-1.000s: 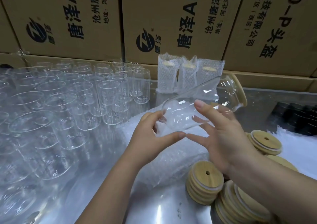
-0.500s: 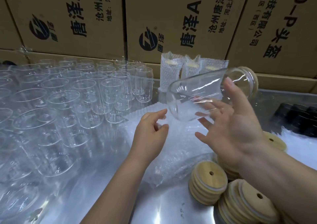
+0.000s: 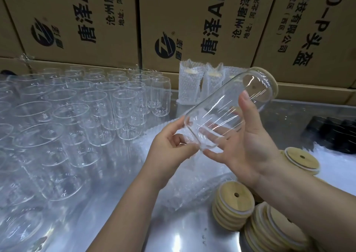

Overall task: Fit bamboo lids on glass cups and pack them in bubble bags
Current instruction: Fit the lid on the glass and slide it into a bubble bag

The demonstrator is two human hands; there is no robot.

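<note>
Nearest my view, at the lower right, stacks of bamboo lids (image 3: 233, 206) sit on the steel table (image 3: 183, 232), and each top lid shows a small hole. Just beyond them lies a heap of flat bubble bags (image 3: 173, 190), and both forearms reach over it.

I see the right hand (image 3: 248, 149) gripping the glass cup (image 3: 227, 114) above the heap. Its thumb lies across the upper side and its fingers wrap underneath, seen through the glass. The cup is tilted with its base down toward the left and its mouth up toward the right, where a fitted lid (image 3: 272, 80) closes it.

The left hand (image 3: 169, 151) is half curled at the cup's base, with the forefinger touching the rim of the base and the thumb just below. Whether it pinches a bag edge there I cannot tell.

Farther left, rows of empty cups (image 3: 77, 120) stand upright and close together. Behind the held cup, three packed bags (image 3: 189, 84) stand against cardboard boxes (image 3: 77, 20) printed with black characters. Dark objects (image 3: 331, 134) lie at the right, too blurred to identify.
</note>
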